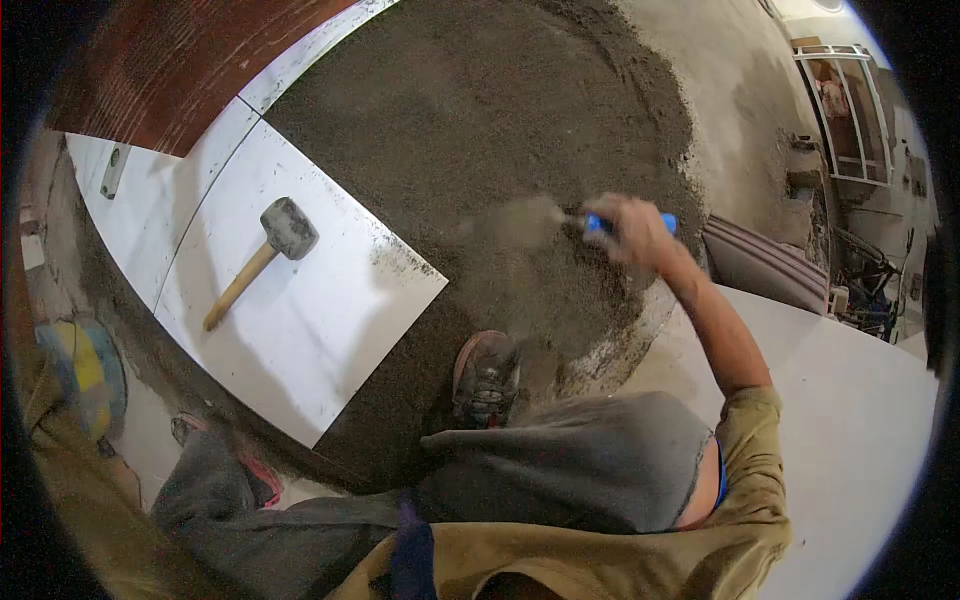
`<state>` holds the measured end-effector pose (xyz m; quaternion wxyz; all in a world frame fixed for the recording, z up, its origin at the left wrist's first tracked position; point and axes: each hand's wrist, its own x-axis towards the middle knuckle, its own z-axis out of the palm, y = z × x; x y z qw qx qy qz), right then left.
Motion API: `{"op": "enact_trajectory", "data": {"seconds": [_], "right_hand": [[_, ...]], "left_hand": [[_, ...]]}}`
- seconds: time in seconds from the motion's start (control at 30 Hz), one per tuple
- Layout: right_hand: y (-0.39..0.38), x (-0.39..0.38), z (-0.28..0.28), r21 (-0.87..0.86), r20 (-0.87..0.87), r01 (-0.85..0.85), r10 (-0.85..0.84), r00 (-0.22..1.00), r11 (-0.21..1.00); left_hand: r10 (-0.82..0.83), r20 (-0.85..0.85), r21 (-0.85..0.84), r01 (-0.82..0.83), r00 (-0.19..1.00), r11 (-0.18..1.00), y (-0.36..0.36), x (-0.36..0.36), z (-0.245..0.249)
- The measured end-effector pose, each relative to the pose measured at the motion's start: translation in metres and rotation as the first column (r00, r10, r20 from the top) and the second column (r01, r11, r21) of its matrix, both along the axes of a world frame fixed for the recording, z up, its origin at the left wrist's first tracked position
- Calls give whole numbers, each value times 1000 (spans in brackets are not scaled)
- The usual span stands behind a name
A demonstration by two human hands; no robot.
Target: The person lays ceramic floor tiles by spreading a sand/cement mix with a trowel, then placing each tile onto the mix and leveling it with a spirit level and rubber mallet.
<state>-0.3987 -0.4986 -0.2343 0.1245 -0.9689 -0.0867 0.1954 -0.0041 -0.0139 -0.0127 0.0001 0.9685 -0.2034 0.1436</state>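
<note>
My right hand [635, 235] is closed round the blue handle of a trowel [525, 222], whose blade is blurred by motion over the dark, damp mortar bed [480, 110]. On a white tile [340, 330] to the left lies a rubber mallet [289, 228], its black head up and its wooden handle pointing down-left. Some mortar crumbs dot that tile's right corner. My left hand does not show; only a tan sleeve is visible at the lower left.
My shoe [487, 378] stands on the mortar. A spirit level [114, 172] lies on another tile at the upper left, near a reddish-brown panel [190, 60]. A blue and yellow round object [88, 375] is at the left. Stacked slabs [765, 262] lean beside a large pale slab [850, 400].
</note>
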Motion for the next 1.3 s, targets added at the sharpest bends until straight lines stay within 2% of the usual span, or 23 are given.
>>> {"op": "enact_trajectory", "data": {"seconds": [0.07, 0.13, 0.2, 0.23, 0.3, 0.33, 0.37, 0.4, 0.43, 0.5, 0.57, 0.7, 0.73, 0.8, 0.83, 0.9, 1.03, 1.07, 1.13, 1.17, 1.2, 1.23, 1.3], "right_hand": [[-24, 35, -5, -31, 85, 85, -82, 993, 996], [-42, 69, -7, -63, 124, 116, -108, 986, 991], [-54, 88, -15, -121, 422, 158, -93, 902, 980], [-54, 90, -17, -117, 432, 157, -92, 897, 981], [-52, 90, -27, -109, 243, 376, -342, 908, 920], [-51, 76, -44, 13, 289, 443, -428, 857, 896], [-37, 64, -43, 128, 175, 557, -571, 802, 821], [-28, 54, -51, 99, 178, 624, -631, 756, 775], [-6, 43, -49, 331, -134, 804, -819, 558, 493], [0, 30, -94, 411, -166, 809, -837, 520, 421], [46, 36, -100, 471, -173, 789, -835, 522, 396], [145, 71, -83, 493, -87, 663, -726, 682, 564], [161, 75, -85, 537, -194, 667, -693, 694, 517], [176, 75, -60, 567, -428, 695, -563, 707, 442], [176, 68, -53, 577, -419, 689, -565, 711, 439], [163, 50, -42, 555, -146, 443, -442, 885, 704], [95, 27, -20, 331, -57, 217, -210, 976, 918], [79, 27, -13, 330, -48, 224, -221, 974, 917], [54, 37, 0, 96, 1, 45, -45, 999, 994], [48, 48, -1, 97, 11, 52, -53, 999, 994], [41, 62, -4, 61, 37, 20, -22, 999, 998], [35, 78, -8, 25, 61, -11, 10, 998, 1000], [28, 119, -22, 2, 243, -56, 54, 969, 998]], "left_hand": [[26, -105, -62, -33, 994, 998, 13, 17, 3], [-356, -257, -261, 290, 898, 921, 55, 81, -7], [-397, -344, -365, 269, 851, 891, 52, 76, -4], [-441, -421, -466, 229, 792, 855, 51, 72, -3], [-386, -414, -456, 180, 824, 872, 36, 53, 0], [-318, -410, -394, 149, 855, 907, 24, 34, 5], [-250, -400, -330, 116, 882, 937, 20, 24, 9], [-284, -466, -475, 34, 838, 879, 45, 68, -3], [-277, -464, -468, 33, 841, 883, 45, 65, -2], [-377, -344, -392, 233, 860, 890, 39, 59, -2], [-375, -382, -441, 190, 845, 877, 39, 57, -4], [-425, -407, -493, 198, 808, 847, 48, 69, -7], [-427, -401, -495, 201, 810, 845, 40, 55, -2], [-213, -452, -413, 9, 866, 911, 15, 17, 12], [-215, -440, -412, 17, 872, 911, 27, 32, 6], [-113, -333, -94, 87, 936, 992, 61, 71, -9], [-237, -427, -247, 140, 873, 959, 55, 70, -5], [-306, -219, -155, 277, 926, 948, 77, 108, -24], [-326, -214, -161, 296, 921, 941, 72, 101, -24], [-337, -218, -165, 306, 916, 938, 69, 94, -19], [-228, -106, 54, 235, 968, 971, 65, 87, -13], [-234, -97, 61, 241, 967, 969, 66, 90, -13], [-362, -245, -169, 328, 899, 929, 72, 101, -20]]}}
